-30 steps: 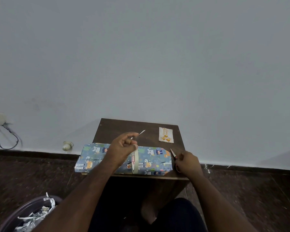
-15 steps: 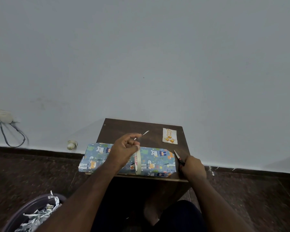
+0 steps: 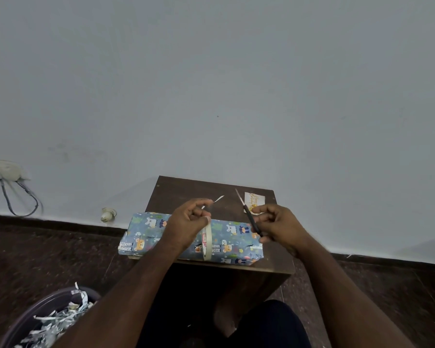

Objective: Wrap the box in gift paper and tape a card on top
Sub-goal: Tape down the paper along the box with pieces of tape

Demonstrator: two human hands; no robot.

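A box wrapped in blue cartoon-print paper (image 3: 231, 243) lies across the front of a small dark wooden table (image 3: 186, 189). My left hand (image 3: 186, 223) is raised over the box and holds a roll of pale tape (image 3: 206, 243), with a short strip of tape (image 3: 217, 199) pulled out past my fingertips. My right hand (image 3: 276, 226) grips dark-handled scissors (image 3: 248, 212), blades pointing up and away towards the strip. A small white card with orange print (image 3: 255, 199) lies at the table's far right corner, partly behind the scissors and my fingers.
A dark bin with shredded paper scraps (image 3: 58, 320) stands on the floor at lower left. A wall socket with hanging cables (image 3: 5, 172) and a small pale fitting (image 3: 108, 214) are on the wall at left. My knee (image 3: 269, 325) is under the table's front edge.
My right hand has lifted the scissors from the table's right edge and brought them up and left towards the tape strip. My left hand keeps holding the roll over the box.
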